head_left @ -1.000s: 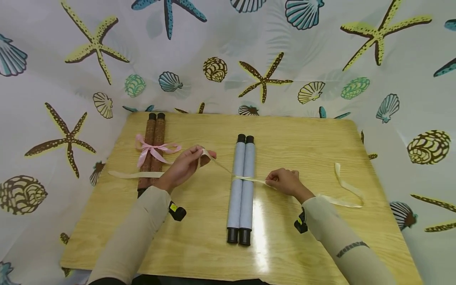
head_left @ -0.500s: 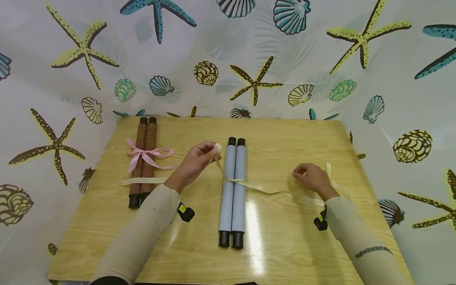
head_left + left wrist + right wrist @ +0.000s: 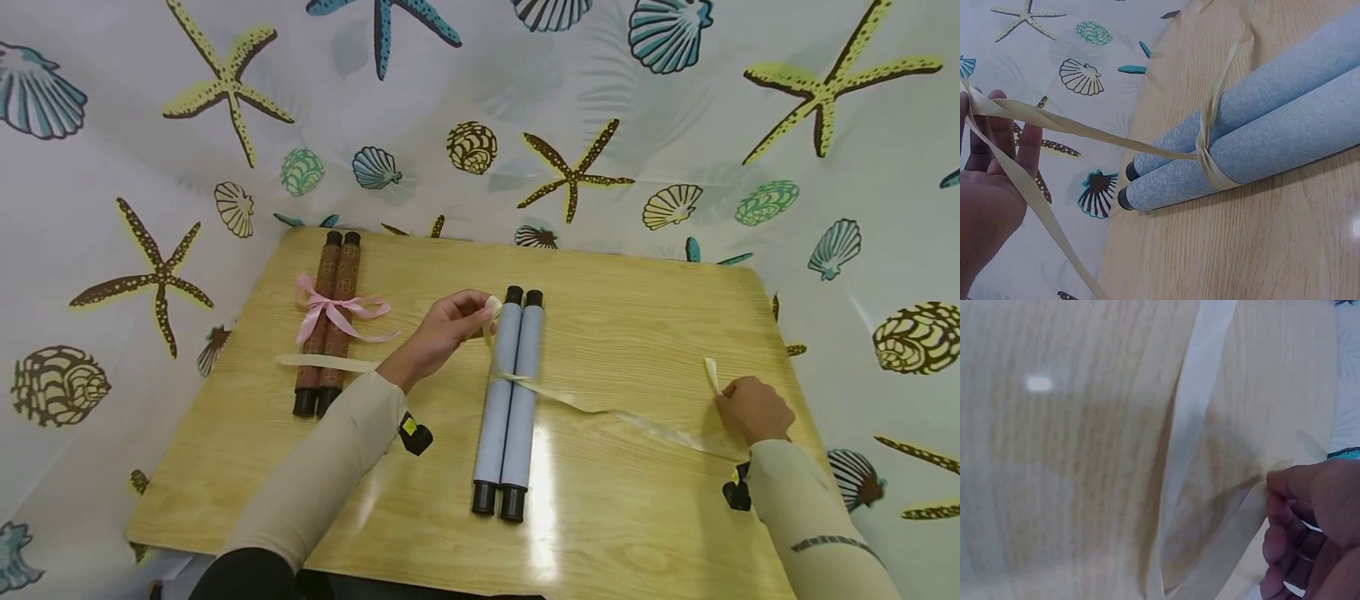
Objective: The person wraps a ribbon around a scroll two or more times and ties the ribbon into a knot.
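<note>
Two light-blue scrolls point(image 3: 498, 417) with black end knobs lie side by side on the table. A cream ribbon point(image 3: 633, 419) is wrapped and crossed around their middle. My left hand point(image 3: 450, 327), left of the scrolls' far ends, pinches a raised loop of this ribbon between thumb and fingers. In the left wrist view, one taut stretch of ribbon point(image 3: 1085, 129) runs from the hand to the crossing, and another hangs down. On the right, my right hand point(image 3: 756, 410) pinches the ribbon's other length near its end; the right wrist view has thumb and fingertip at the ribbon's point(image 3: 1235, 544) edge.
Two brown patterned scrolls point(image 3: 327, 333), tied with a pink ribbon bow point(image 3: 330, 310), lie at the left. The cream ribbon's left tail point(image 3: 322, 362) crosses over them. The wooden table point(image 3: 622, 517) meets a shell-and-starfish cloth point(image 3: 420, 83) behind.
My right hand let go of the ribbon beside the scrolls, moved right and took hold near its end. My left hand moved right and slightly up with its loop, towards the scrolls' far ends.
</note>
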### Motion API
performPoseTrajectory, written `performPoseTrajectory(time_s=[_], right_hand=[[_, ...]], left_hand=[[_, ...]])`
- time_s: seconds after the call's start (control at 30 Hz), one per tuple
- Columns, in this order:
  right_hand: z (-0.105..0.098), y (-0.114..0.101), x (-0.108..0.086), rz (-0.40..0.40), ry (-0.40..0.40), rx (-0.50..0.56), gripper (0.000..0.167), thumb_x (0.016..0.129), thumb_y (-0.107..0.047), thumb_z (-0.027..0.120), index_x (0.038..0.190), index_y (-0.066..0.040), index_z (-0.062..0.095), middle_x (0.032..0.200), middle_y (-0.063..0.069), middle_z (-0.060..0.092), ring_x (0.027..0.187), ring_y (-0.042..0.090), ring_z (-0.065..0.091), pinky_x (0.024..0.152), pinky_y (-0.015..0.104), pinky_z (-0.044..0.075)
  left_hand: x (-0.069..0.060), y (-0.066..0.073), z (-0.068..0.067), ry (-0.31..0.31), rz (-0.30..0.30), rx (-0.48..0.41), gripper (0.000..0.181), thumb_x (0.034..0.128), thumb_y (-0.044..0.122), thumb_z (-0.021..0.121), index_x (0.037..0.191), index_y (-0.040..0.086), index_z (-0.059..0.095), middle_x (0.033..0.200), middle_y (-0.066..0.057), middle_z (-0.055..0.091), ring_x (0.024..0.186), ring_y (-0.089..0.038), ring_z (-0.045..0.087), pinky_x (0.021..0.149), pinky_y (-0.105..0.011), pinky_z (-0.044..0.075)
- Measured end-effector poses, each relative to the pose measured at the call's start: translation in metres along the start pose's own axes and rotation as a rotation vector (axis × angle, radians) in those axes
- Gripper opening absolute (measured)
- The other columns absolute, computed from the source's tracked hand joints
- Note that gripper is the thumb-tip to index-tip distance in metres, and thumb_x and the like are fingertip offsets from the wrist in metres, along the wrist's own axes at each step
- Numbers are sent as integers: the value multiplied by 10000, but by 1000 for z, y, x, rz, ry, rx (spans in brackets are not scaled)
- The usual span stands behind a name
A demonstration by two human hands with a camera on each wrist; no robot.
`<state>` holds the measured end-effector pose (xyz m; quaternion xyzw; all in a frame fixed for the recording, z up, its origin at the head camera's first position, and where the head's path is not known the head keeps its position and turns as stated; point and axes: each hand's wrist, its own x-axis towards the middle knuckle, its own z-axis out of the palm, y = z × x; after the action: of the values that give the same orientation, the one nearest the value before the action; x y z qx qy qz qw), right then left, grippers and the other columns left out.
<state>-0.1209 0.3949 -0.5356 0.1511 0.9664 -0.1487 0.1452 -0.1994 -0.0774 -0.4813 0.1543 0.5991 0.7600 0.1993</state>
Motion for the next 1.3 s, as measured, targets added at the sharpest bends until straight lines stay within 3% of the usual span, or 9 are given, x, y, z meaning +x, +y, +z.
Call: performPoseTrajectory(time_s=[0.1,0.2,0.33,0.47,0.63,0.83,0.97,1.1,1.3], right_hand=[[-4,-11,4,-46,43,17,324,1008,-258,529,1071,12,697,932,230,716,638,260,621,546,452,471],[-15,-40,12,-122,94,42,368,1023,-297,529,1146,22,665,1077,256,702,687,281,651,532,418,483],[-34,-97,20,-252,185,83,376,1027,-329,534,1155,-3,673,1102,247,696,787,339,677,539,396,497],[-46,-162,26,-403,226,167,349,1026,-310,552,1162,-19,689,1106,227,707,899,373,680,661,469,533],[-45,-238,30,-550,147,281,322,1017,-282,585,1170,-22,697,1124,202,712,970,348,661,816,492,526],[-25,-302,29,-688,29,333,263,996,-237,625,1123,-31,728,1081,168,731,923,312,673,819,445,547],[-12,-321,28,-760,-109,366,269,1010,-211,602,1170,-24,710,1122,174,719,967,296,676,862,428,553],[-12,-317,26,-787,-247,441,320,1047,-187,526,1289,-16,644,1162,198,691,961,251,663,874,406,552],[-36,-288,17,-725,-239,594,351,1042,-306,536,1237,-51,679,1038,80,671,834,145,602,761,318,521]], left_hand=[[2,3,1,2,-4,13,202,1033,36,495,1052,173,643,877,72,626,820,-76,643,859,-265,519],[2,6,2,2,-2,17,236,1028,21,491,1032,197,648,873,80,631,805,-61,642,807,-241,506],[0,7,3,-5,10,17,268,1029,10,485,1005,215,656,859,85,630,797,-60,638,806,-233,516],[-2,6,4,5,7,8,256,1030,12,488,1001,203,656,859,84,636,789,-61,629,812,-233,529],[-5,3,5,11,-2,11,223,1031,31,500,1016,191,653,877,75,637,813,-79,632,815,-245,522],[-10,-1,5,9,-1,8,214,1040,48,488,1039,196,642,914,80,637,843,-92,629,818,-241,521],[-13,-5,7,-12,-7,-6,225,1046,58,477,1044,213,640,872,87,633,820,-75,609,779,-236,487],[-12,-7,8,-28,-3,1,220,1047,67,479,1054,219,638,893,82,641,833,-77,607,790,-242,486],[-6,-3,7,33,26,77,177,1024,51,527,1152,73,647,930,51,651,830,-82,612,809,-259,500]])
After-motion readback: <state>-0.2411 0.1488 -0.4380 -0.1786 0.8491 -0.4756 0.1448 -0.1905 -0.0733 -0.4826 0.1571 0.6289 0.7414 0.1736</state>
